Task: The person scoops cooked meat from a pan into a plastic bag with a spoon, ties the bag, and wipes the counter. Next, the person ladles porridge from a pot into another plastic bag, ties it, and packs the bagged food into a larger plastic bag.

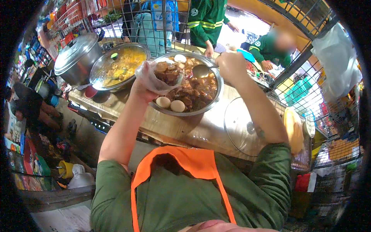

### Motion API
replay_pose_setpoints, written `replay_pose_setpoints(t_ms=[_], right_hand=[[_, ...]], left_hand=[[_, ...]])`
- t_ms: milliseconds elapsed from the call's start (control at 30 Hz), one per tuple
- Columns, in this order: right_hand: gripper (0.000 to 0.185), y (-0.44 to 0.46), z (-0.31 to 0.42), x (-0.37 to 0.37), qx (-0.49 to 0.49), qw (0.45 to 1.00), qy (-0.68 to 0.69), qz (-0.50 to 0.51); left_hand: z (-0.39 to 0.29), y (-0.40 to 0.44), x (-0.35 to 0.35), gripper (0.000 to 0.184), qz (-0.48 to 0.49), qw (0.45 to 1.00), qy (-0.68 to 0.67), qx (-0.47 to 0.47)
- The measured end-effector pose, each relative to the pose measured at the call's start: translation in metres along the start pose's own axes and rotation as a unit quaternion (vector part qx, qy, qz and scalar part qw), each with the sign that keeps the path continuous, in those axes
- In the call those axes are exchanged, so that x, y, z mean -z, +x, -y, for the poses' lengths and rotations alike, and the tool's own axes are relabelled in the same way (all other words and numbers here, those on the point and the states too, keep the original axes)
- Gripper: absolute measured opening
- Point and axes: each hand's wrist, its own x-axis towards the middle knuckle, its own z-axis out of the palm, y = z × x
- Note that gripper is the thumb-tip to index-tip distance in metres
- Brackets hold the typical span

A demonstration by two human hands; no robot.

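My left hand (143,88) is closed around a clear plastic bag (152,82) with brown stewed meat (167,73) in it, above the left part of a large metal basin (220,87). My right hand (232,67), at the basin's upper right rim, grips the handle of a metal ladle (201,70). The ladle's bowl is over the stew, to the right of the bag. Brown meat in sauce (197,92) fills the basin. Two eggs (177,106) lie near its front rim and another egg (180,58) near the back.
Left of the basin stand a tray of yellow stew (125,63) and a lidded pot (77,58). A clear round lid (241,125) lies on the wooden counter (166,127). Behind a wire grille (162,23), people in green stand close. Plastic bags (336,62) hang at right.
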Motion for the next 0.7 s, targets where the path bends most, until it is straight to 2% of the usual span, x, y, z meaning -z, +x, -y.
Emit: replay_pose_setpoints(t_ms=[67,133,200,233,333,367,400,467,600,667,700], right_hand=[[0.017,-0.015,0.006,-0.015,0.014,1.0,-0.002,0.02],[0.017,-0.02,0.009,-0.024,0.029,0.999,-0.004,0.042],[0.018,-0.021,0.01,-0.032,-0.038,0.978,0.037,0.202],[0.02,-0.024,0.004,-0.037,-0.066,0.97,0.104,0.211],[0.02,-0.027,-0.013,-0.035,-0.124,0.949,0.181,0.226],[0.02,-0.029,-0.018,-0.037,-0.152,0.946,0.204,0.201],[0.02,-0.028,-0.022,-0.035,-0.153,0.945,0.203,0.204],[0.02,-0.025,-0.029,-0.028,-0.125,0.914,0.269,0.275],[0.02,-0.027,-0.033,-0.024,-0.111,0.909,0.313,0.251],[0.018,-0.031,-0.03,-0.017,-0.127,0.91,0.32,0.231],[0.019,-0.032,-0.029,-0.014,-0.119,0.94,0.273,0.164]], left_hand=[[-0.004,-0.004,0.004,0.081,0.026,0.999,-0.004,-0.029],[-0.006,-0.006,0.01,0.08,0.005,0.999,0.012,-0.034],[-0.006,-0.007,0.012,0.079,-0.017,0.999,0.028,-0.038],[-0.005,-0.008,0.011,0.076,-0.013,0.999,0.024,-0.038],[-0.004,-0.007,0.007,0.074,-0.007,0.999,0.022,-0.041],[-0.003,-0.007,0.007,0.075,-0.006,0.999,0.026,-0.047],[-0.002,-0.008,0.002,0.075,-0.006,0.999,0.024,-0.045],[0.0,-0.012,-0.007,0.079,-0.047,0.995,0.059,-0.063],[-0.001,-0.009,-0.001,0.079,-0.057,0.997,0.003,-0.05],[-0.001,-0.009,0.01,0.077,0.071,0.997,0.009,-0.031],[-0.001,-0.009,0.008,0.077,0.071,0.997,0.008,-0.029]])
